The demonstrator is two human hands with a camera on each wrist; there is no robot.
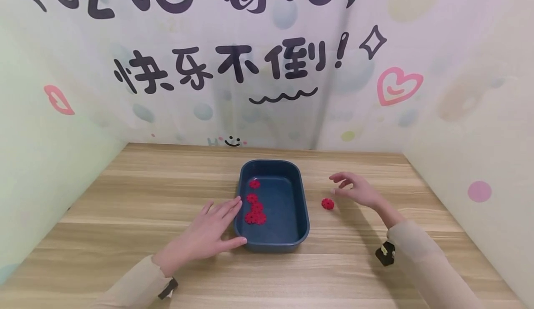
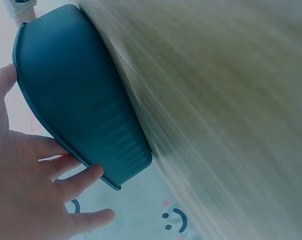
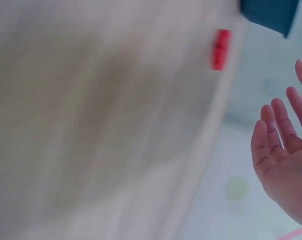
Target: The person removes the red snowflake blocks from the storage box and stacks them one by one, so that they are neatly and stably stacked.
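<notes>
A dark blue rectangular tray (image 1: 288, 241) stands on the table, with several small red notched discs (image 1: 254, 184) lying along the left part of its floor. My left hand (image 1: 204, 234) touches the tray's left rim, its fingers fairly straight. From the left wrist, the thumb and fingertips meet the rim of the tray (image 2: 76, 95), and the discs are hidden behind its wall. To the right of the tray a red disc piece (image 1: 327, 203) lies on the wood. Just beyond it, above the table, is my right hand (image 1: 359, 190), holding nothing, its fingers loosely bent. That red piece (image 3: 221, 50) looks blurred from the right wrist.
The wood-grain table (image 1: 167, 179) ends at a white printed curtain (image 1: 267, 114) behind the tray. Pale walls stand at the left (image 1: 54, 160) and right (image 1: 471, 137) sides of the table. Each sleeve has a dark object at the wrist.
</notes>
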